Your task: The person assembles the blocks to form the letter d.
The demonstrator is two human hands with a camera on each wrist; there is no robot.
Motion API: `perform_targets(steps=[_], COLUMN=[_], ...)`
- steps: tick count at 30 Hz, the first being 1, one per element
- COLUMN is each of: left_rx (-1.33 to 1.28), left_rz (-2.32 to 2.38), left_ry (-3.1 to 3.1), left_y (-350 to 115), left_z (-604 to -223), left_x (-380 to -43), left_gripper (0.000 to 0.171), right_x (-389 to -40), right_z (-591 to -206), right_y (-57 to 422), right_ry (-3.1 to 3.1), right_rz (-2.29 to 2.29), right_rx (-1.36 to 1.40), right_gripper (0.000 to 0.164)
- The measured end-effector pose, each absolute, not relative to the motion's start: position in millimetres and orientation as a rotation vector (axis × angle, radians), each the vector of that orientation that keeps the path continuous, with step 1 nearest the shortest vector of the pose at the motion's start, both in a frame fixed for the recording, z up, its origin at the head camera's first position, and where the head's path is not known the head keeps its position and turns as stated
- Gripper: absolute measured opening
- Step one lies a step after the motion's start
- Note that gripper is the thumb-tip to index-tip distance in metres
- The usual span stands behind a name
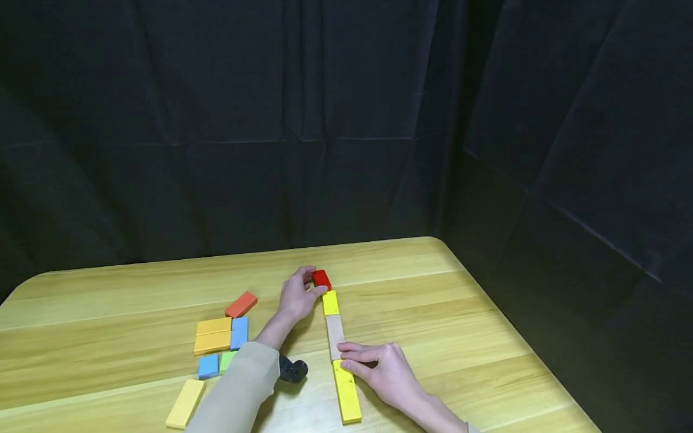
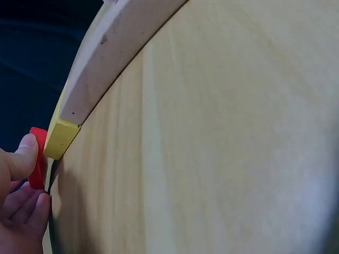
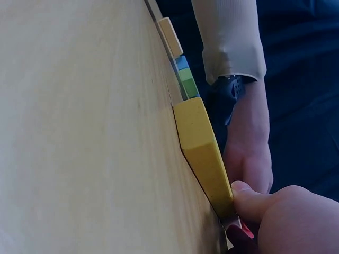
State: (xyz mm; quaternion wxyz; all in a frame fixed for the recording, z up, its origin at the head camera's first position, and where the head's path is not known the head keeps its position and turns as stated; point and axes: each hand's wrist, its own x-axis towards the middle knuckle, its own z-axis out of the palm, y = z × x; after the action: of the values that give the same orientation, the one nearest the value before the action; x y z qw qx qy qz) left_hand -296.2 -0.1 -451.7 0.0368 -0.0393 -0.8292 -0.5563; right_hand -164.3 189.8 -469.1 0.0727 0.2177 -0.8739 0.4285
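- Nearest the person, a long yellow block [image 1: 349, 398] lay on the table [image 1: 476, 325], its long axis pointing away from the body and leaning slightly left at the far end; a cream block [image 1: 186, 403], well apart on the left, slanted the other way.
- The right hand [image 1: 387, 373] was at the yellow block's far end, thumb on its top and forefinger touching the next piece, a narrow gap between the tips; I took it to be steadying the joint.
- That piece, a pale wooden block [image 1: 334, 334], followed the same line; off to the left lay two orange blocks [image 1: 213, 343] side by side, a blue block [image 1: 239, 332] beside them.
- Beyond came a short yellow block [image 1: 330, 302], end to end with the pale one.
- The left hand [image 1: 296, 297] held a red block [image 1: 322, 278] between thumb and fingers. The step in hand looked like adding it to the row; the next move, I judged, called for squaring it to its neighbour.
- The red block was just past the short yellow one, its long axis roughly along the row, far end swung farther left. The thumb hid whether they touched.
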Motion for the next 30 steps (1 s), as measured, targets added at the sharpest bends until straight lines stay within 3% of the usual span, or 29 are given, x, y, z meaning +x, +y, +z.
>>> perform_targets(steps=[30], left_rx=[-0.211], left_rz=[-1.654], left_ry=[-2.65], left_y=[3.8], left_z=[-456.1], left_x=[-300.3], left_gripper=[0.045], right_x=[-162.5], right_z=[-464.4], right_y=[188.4], right_ry=[-2.649], right_rz=[1.312], right_rx=[0.647], right_gripper=[0.017])
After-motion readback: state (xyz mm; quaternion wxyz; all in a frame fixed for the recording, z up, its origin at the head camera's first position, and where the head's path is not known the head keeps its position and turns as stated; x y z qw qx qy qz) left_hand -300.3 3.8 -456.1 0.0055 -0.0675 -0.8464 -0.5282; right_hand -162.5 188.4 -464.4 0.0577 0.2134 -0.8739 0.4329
